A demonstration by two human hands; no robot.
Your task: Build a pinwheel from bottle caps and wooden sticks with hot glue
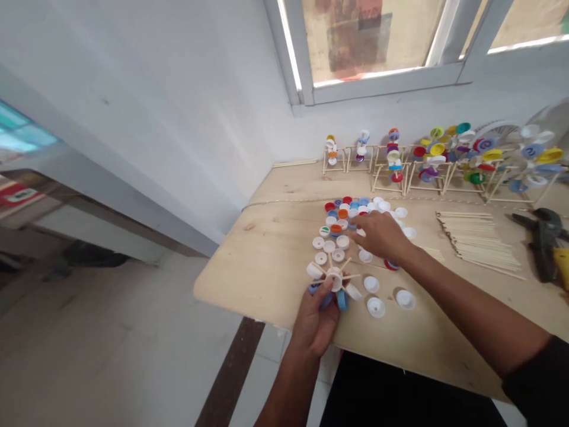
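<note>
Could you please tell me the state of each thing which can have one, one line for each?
Left hand: closed on the wheel
Wheel: held, some sticks capped, others bare
Right hand: over the loose caps, grip unclear
Loose caps: spread out, many open side up
Cap-and-stick models: standing in a row
Loose sticks: lying flat
Black tool: lying down

The right arm has a black sleeve (540, 379), which leaves the forearm bare. Lower down, the clothing (400, 394) is also black, and it looks plain. The left hand (315, 320) and right hand (380, 234) are bare.
</note>
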